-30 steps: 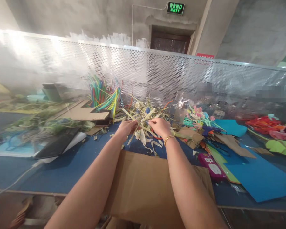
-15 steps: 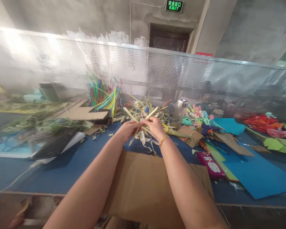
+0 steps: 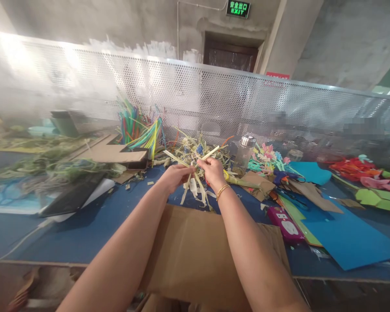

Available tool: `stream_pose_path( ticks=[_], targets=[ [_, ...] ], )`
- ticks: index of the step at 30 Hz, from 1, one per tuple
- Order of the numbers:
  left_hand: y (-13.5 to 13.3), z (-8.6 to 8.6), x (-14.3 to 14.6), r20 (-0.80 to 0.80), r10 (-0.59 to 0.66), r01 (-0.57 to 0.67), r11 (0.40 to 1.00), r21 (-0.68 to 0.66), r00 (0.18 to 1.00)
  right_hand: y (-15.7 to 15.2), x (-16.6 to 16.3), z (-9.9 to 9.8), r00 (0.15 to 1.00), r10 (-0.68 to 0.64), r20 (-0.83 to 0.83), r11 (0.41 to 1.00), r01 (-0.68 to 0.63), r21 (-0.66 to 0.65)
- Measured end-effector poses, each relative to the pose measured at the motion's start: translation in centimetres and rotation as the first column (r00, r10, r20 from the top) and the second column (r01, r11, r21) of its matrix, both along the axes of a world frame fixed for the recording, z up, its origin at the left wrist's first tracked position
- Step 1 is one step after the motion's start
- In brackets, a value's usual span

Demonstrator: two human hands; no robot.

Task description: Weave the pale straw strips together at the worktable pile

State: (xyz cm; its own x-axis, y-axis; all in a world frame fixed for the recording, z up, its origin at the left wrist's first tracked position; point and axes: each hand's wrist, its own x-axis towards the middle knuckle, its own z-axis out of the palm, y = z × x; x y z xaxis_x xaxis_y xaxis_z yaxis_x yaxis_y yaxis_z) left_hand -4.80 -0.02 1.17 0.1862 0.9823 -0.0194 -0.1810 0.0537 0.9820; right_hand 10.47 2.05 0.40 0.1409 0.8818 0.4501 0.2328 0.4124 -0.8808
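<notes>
Facing a perforated metal panel [image 3: 169,95] well beyond the brown cardboard [image 3: 198,251], which rests by the near edge of a blue table [image 3: 117,221]. To the cardboard's right, seeing a flat blue sheet [image 3: 354,240]. Beyond the cardboard, seeing a tangled heap of dry plant strips [image 3: 190,142]; farther off and left of it, multicoloured fuzzy stems [image 3: 131,128]; beyond and right of it, a steel-capped bottle [image 3: 245,154]. Just right of the cardboard, finding a purple case [image 3: 285,223]. Past its far edge, pinching crossed pale strips [image 3: 211,152] between the fingers of left hand [image 3: 178,175] and right hand [image 3: 213,173]. Wearing a gold bracelet [image 3: 222,191] on the right wrist.
</notes>
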Motion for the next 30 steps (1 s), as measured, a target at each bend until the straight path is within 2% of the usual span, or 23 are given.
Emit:
stream_pose_path(
  ticks=[2,4,7,13,18,25,30],
  targets=[
    [0.2,-0.2,-0.2,0.063,0.033,-0.035,0.999,0.037,0.997,-0.5,0.2,0.5,0.991,0.121,-0.065,0.988,-0.126,-0.088],
    [0.4,-0.4,-0.4,0.111,0.048,-0.057,0.996,0.074,0.993,-1.0,0.4,0.9,0.969,0.23,-0.089,0.952,-0.243,-0.185],
    [0.6,-0.3,-0.8,0.103,0.048,-0.059,0.992,0.107,0.994,-1.4,0.4,1.0,0.952,0.301,-0.047,0.924,-0.303,-0.233],
    [0.3,0.2,-0.9,0.006,0.117,-0.116,0.981,0.154,0.993,-0.9,-0.4,0.4,0.958,0.287,0.014,0.941,-0.279,-0.192],
    [0.3,0.2,-0.8,-0.092,0.128,-0.104,0.967,0.232,0.987,-1.5,-0.5,1.1,0.971,0.232,0.056,0.961,-0.221,-0.164],
    [-0.6,0.9,-0.4,-0.244,0.261,-0.159,0.915,0.37,0.934,-2.1,-0.7,1.7,0.965,0.248,0.082,0.96,-0.233,-0.153],
    [-0.3,0.8,-0.4,-0.309,0.28,-0.137,0.901,0.412,0.909,-2.2,-0.5,1.8,0.965,0.252,0.069,0.956,-0.238,-0.173]
  ],
)
